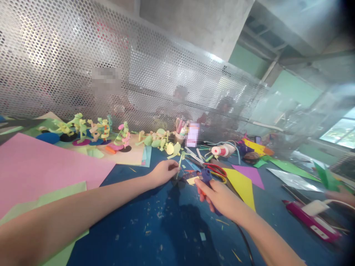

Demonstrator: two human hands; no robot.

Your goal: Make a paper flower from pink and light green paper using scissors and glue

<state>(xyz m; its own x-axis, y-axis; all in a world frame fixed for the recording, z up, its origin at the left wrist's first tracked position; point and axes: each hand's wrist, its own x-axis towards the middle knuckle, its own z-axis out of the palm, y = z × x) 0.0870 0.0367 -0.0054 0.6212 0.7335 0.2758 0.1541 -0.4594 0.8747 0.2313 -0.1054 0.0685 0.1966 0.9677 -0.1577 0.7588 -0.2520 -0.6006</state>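
My left hand (164, 171) is closed in a pinch on a thin, pale green paper strip (180, 161) that stands nearly upright over the blue table (133, 225). My right hand (219, 194) wraps round the handle of a blue hot glue gun (204, 175), its nozzle turned left toward the strip's lower end. Whether nozzle and strip touch, I cannot tell. A cord (245, 236) trails down from beneath my right wrist. Just behind the glue gun lie scissors with red handles (217, 169), and a yellow handle shows beside them.
Paper figures (80, 129) on round bases and pale green pieces (159, 138) line the back, before a perforated screen (69, 62). Pink paper (47, 162) covers the left. Yellow paper (241, 186) and a magenta power strip (312, 221) lie right. Another person's hand (342, 195) is at right.
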